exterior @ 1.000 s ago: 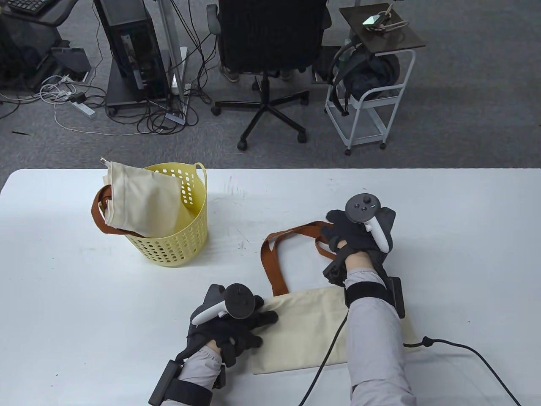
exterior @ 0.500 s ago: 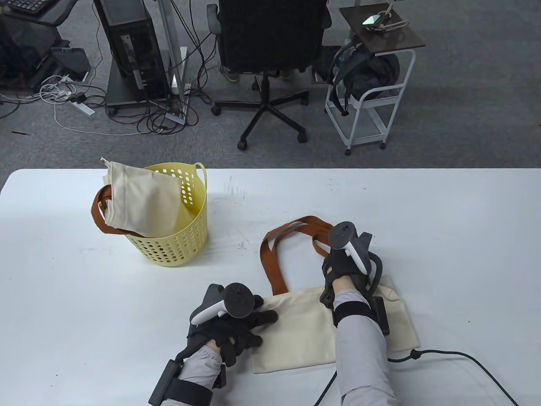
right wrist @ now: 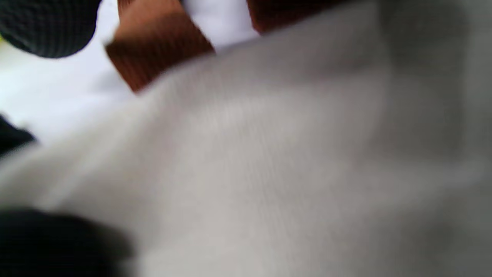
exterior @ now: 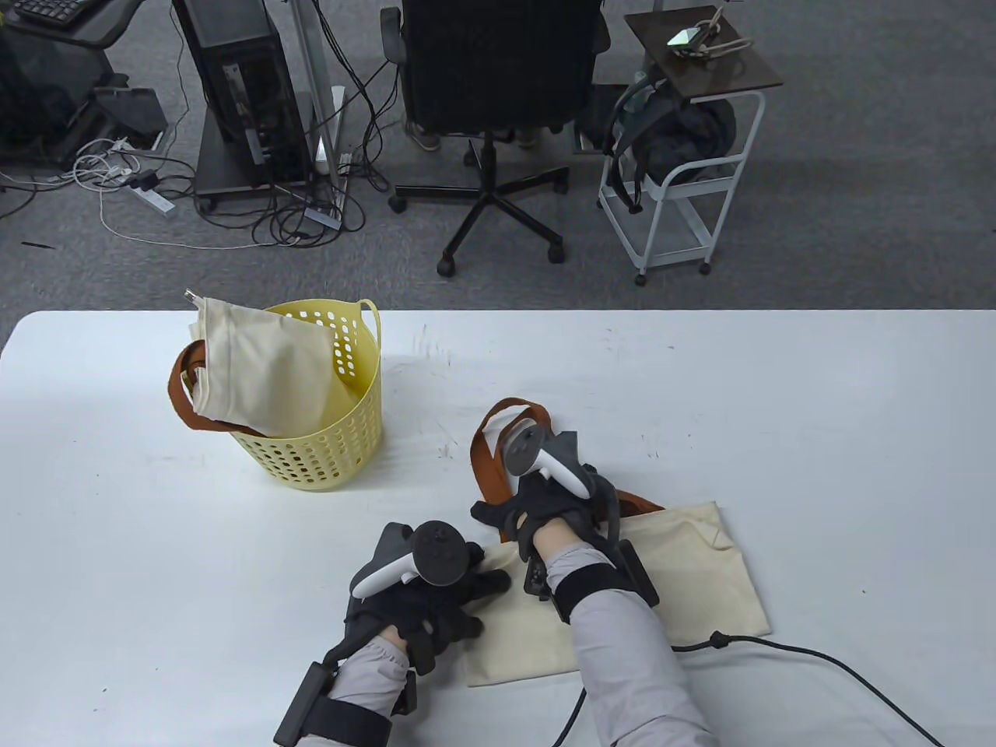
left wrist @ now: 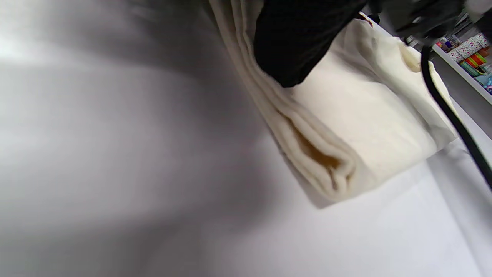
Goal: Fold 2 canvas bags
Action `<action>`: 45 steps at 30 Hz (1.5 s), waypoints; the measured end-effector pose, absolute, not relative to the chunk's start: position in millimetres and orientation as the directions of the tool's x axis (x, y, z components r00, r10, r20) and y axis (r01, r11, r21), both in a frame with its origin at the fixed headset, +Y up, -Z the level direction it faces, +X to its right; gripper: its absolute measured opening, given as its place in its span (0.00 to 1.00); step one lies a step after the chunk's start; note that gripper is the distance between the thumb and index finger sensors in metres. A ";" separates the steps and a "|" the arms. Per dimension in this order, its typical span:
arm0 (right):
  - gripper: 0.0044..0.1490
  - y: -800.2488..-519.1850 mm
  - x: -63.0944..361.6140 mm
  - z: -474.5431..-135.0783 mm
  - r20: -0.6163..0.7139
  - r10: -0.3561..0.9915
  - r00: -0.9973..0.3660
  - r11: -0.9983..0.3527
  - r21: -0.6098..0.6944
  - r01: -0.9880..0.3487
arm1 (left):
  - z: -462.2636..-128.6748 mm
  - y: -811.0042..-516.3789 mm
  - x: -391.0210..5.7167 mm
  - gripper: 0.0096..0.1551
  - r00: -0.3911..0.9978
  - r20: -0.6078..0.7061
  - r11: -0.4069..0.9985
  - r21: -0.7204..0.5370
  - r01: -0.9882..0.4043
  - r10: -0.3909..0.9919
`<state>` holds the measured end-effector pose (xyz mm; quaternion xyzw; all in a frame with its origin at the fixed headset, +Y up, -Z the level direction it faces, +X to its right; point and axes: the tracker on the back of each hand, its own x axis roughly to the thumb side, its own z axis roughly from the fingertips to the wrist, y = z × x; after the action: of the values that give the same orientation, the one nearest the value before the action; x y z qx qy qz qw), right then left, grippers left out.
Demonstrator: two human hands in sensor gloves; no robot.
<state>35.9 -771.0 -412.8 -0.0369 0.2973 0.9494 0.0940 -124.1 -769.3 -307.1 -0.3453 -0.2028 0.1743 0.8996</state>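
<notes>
Hands first: our left hand [exterior: 424,595] presses flat on the bag [exterior: 685,576] at six o'clock on the desk [exterior: 817,405]; our right hand [exterior: 545,506], pinching the straps [exterior: 490,459], has swept them leftward from one o'clock, starting the tuck-in.

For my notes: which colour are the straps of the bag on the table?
Rust brown straps on a cream bag; the table view shows it best.
</notes>
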 end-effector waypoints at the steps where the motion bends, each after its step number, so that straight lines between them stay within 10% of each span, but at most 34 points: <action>1: 0.76 -772.5 34.0 -411.8 -0.122 0.130 -0.984 -0.827 0.534 -0.175 | -307.0 -769.3 -124.2 0.40 0.857 0.245 0.701 -0.692 -0.173 0.453; 16: 0.53 -757.0 137.3 -430.2 -0.427 0.251 -0.869 -0.939 0.111 -0.326 | -306.8 -769.7 -125.1 0.40 0.859 0.238 0.702 -0.689 -0.179 0.453; 24: 0.29 -719.4 171.4 -422.4 -0.212 0.728 -0.652 -0.673 -0.039 -0.738 | -306.8 -770.2 -125.2 0.39 0.860 0.232 0.700 -0.690 -0.183 0.454; 33: 0.27 -656.6 176.9 -364.8 -0.028 0.604 -0.796 -0.788 0.129 -0.602 | -307.4 -769.4 -126.9 0.38 0.876 0.233 0.719 -0.675 -0.166 0.422; 45: 0.26 -753.6 201.6 -302.7 -0.133 0.539 -0.832 -0.791 0.261 -0.554 | -311.7 -768.8 -141.6 0.39 0.899 0.195 0.748 -0.636 -0.189 0.392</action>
<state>201.6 -753.6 -302.7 -0.0258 0.1459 0.9458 0.2889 -141.6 -768.8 -311.7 -0.3177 -0.1601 0.1577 0.9212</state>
